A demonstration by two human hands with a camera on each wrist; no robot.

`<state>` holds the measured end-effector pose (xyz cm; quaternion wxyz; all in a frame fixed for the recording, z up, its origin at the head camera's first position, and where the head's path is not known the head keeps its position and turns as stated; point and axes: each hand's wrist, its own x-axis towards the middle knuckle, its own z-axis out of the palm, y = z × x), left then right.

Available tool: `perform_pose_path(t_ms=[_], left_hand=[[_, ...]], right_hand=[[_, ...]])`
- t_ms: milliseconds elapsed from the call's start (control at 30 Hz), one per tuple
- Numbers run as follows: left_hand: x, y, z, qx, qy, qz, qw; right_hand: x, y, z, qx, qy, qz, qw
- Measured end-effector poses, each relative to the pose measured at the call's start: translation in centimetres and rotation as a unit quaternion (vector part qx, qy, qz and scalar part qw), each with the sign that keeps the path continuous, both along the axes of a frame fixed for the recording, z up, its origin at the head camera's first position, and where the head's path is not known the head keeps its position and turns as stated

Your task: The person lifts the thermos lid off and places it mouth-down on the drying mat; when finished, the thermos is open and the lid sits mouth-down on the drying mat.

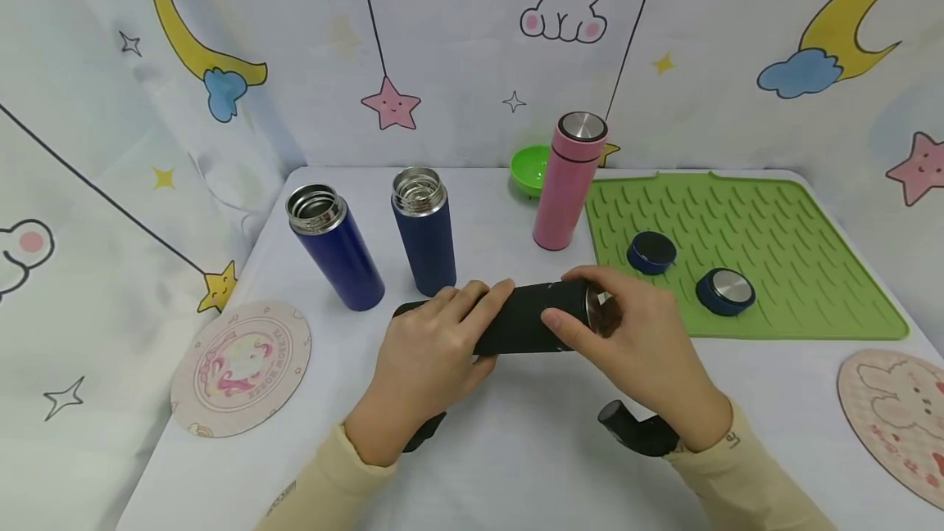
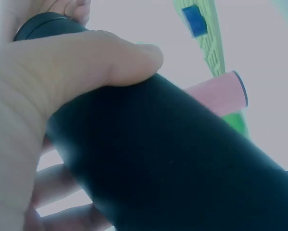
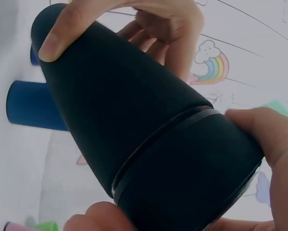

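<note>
A black thermos bottle [image 1: 527, 319] lies sideways between both hands above the table. My left hand [image 1: 435, 347] grips its body, the thumb across the black wall [image 2: 153, 154] in the left wrist view. My right hand [image 1: 649, 342] holds the black lid [image 3: 192, 173] at the other end, thumb and fingers around its side. A thin silver line shows at the seam between lid and body. Behind the hands, a blue bottle [image 1: 342, 260] and a navy bottle [image 1: 428, 244] stand without lids, their steel mouths showing.
A pink bottle [image 1: 568, 187] with its lid on stands at the back, beside a green bowl [image 1: 527, 170]. On the green mat [image 1: 796, 260] lie a dark blue lid [image 1: 652, 252] and a silver-topped lid [image 1: 726, 292]. Round mats lie at left [image 1: 243, 367] and right [image 1: 896, 416].
</note>
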<state>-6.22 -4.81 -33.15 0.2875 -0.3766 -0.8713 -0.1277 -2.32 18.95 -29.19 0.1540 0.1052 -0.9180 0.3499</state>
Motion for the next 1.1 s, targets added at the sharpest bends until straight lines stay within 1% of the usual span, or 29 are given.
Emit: perform_pose_path(t_ms=[67, 200, 333, 467, 667, 833, 900, 933, 1033, 1100], left_hand=[[-0.1, 0.0, -0.1, 0.004, -0.016, -0.003, 0.9999], [-0.4, -0.3, -0.2, 0.012, -0.072, -0.017, 0.9972], [-0.8, -0.7, -0.2, 0.017, -0.125, -0.038, 0.9913], [-1.2, -1.2, 0.0, 0.014, -0.175, -0.061, 0.9825], [-1.4, -2.1, 0.8, -0.017, -0.249, -0.09, 0.9642], [-1.6, -2.8, 1.5, -0.042, -0.282, -0.109, 0.9521], [-1.7, -3.0, 1.8, -0.051, -0.298, -0.12, 0.9458], [-1.7, -3.1, 1.9, -0.055, -0.305, -0.126, 0.9423], [-2.0, -3.5, 2.1, -0.063, -0.332, -0.145, 0.9299], [-2.3, -3.6, 2.1, -0.06, -0.355, -0.164, 0.9184]], right_hand=[[0.0, 0.1, 0.0, -0.003, 0.005, 0.012, 0.9999], [0.0, 0.5, -0.1, -0.003, 0.025, 0.053, 0.9983], [0.2, 0.7, 0.0, 0.002, 0.029, 0.092, 0.9953], [0.4, 0.9, 0.2, 0.024, 0.031, 0.132, 0.9905], [0.9, 1.2, 0.5, 0.051, 0.025, 0.197, 0.9787], [1.3, 1.3, 0.8, 0.056, 0.033, 0.241, 0.9684], [1.5, 1.3, 1.0, 0.059, 0.038, 0.256, 0.9642], [1.6, 1.3, 1.0, 0.059, 0.043, 0.265, 0.9615], [1.8, 1.4, 1.1, 0.059, 0.036, 0.286, 0.9558], [2.0, 1.4, 1.3, 0.067, 0.031, 0.293, 0.9531]])
